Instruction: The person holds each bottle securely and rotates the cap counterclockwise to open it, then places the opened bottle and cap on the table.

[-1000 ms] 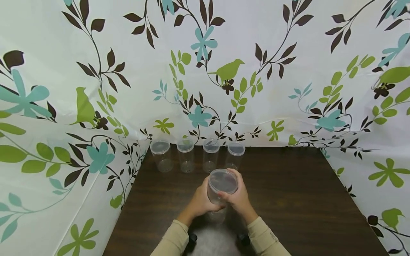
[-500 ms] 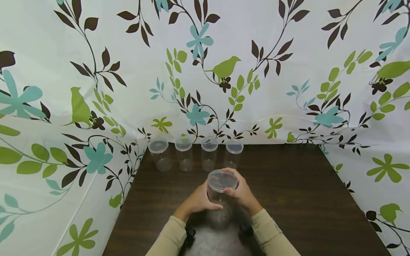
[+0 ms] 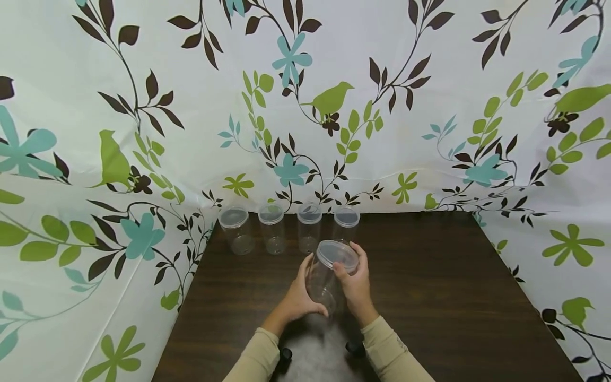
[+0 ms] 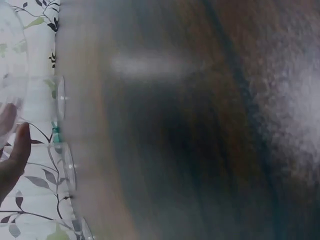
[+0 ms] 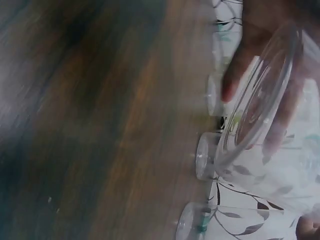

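One clear, lidded plastic jar (image 3: pixel 321 284) tilts over the dark wood-grain table (image 3: pixel 429 297), its top leaning rightward. The left hand (image 3: pixel 297 297) grips the body, thumb low in front; the right hand (image 3: pixel 357 286) clasps it near the lid (image 3: pixel 337 253), thumb across the rim. Beyond, four similar jars (image 3: pixel 272 231) line the table's far edge, before a white bird-and-leaf-print backdrop (image 3: pixel 382 164).

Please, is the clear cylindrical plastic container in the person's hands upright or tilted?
Tilted. In the head view, the container leans, its round translucent lid over to the picture's right.
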